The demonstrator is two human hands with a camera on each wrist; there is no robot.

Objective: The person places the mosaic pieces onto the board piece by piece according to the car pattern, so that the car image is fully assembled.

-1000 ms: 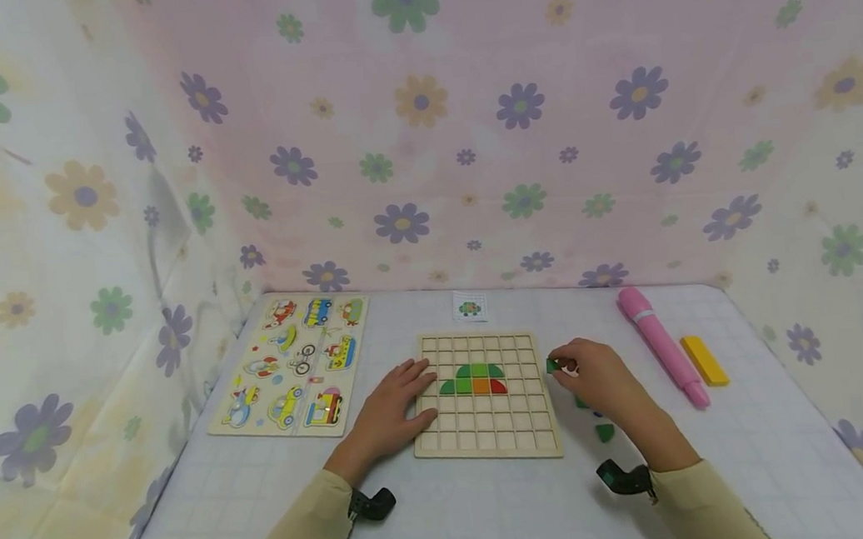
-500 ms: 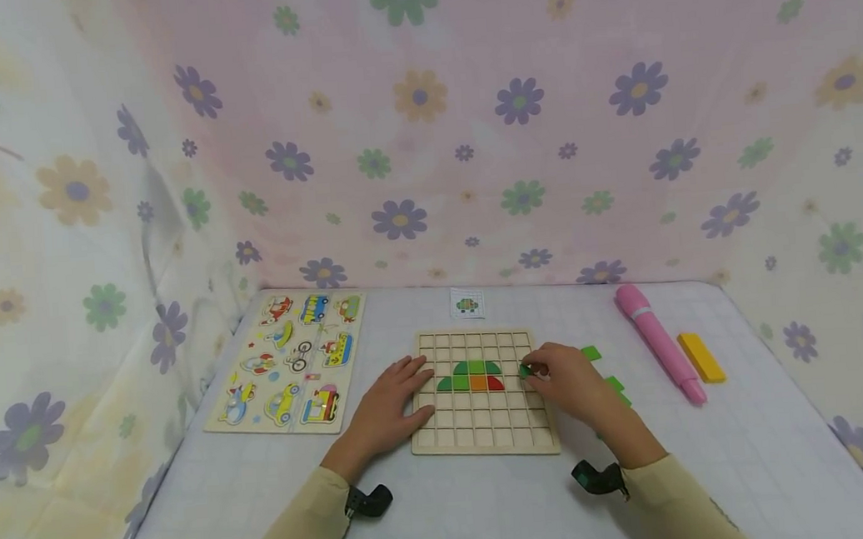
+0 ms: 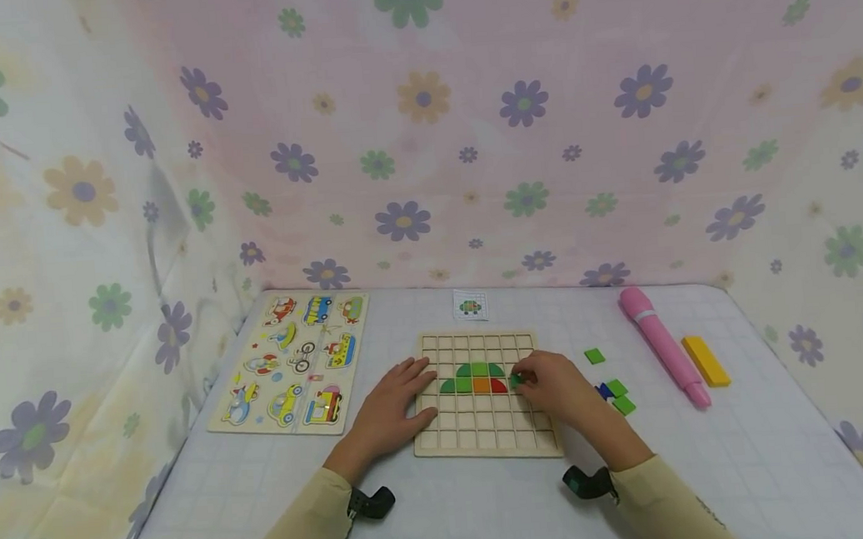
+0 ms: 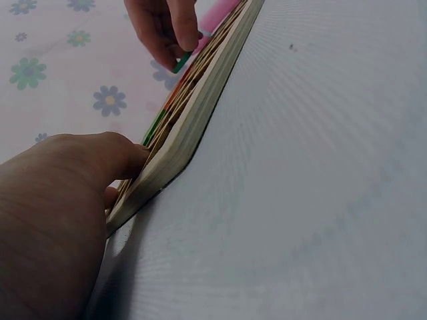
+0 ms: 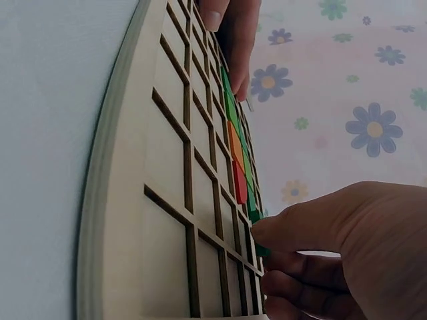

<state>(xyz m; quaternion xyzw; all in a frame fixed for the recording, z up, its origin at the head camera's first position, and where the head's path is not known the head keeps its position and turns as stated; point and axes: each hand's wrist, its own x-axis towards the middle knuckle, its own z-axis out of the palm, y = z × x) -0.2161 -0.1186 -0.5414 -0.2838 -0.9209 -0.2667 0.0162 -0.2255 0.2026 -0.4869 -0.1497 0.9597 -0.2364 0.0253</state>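
Note:
A wooden grid board (image 3: 481, 445) lies mid-table with green, orange and red tiles set in some of its cells; the red tile (image 5: 239, 182) shows well in the right wrist view. My left hand (image 3: 387, 414) rests on the board's left edge, fingers straight and thumb on the rim. Between thumb and fingertips, my right hand (image 3: 560, 386) pinches a small dark green tile (image 3: 515, 380) over the right part of the grid, close to the red tile. In the left wrist view this green tile (image 4: 181, 63) appears tilted just above the board; the fingers partly hide it.
Loose green tiles (image 3: 594, 356) and a blue piece (image 3: 604, 391) lie right of the board. Further right are a pink pen-shaped tube (image 3: 661, 345) and a yellow block (image 3: 704, 361). A vehicle picture puzzle (image 3: 288, 367) lies left, and a small pattern card (image 3: 470, 306) behind.
My right hand has carried the green tile leftward from beside the board to over its grid, near the red tile. My left hand has stayed on the board's edge.

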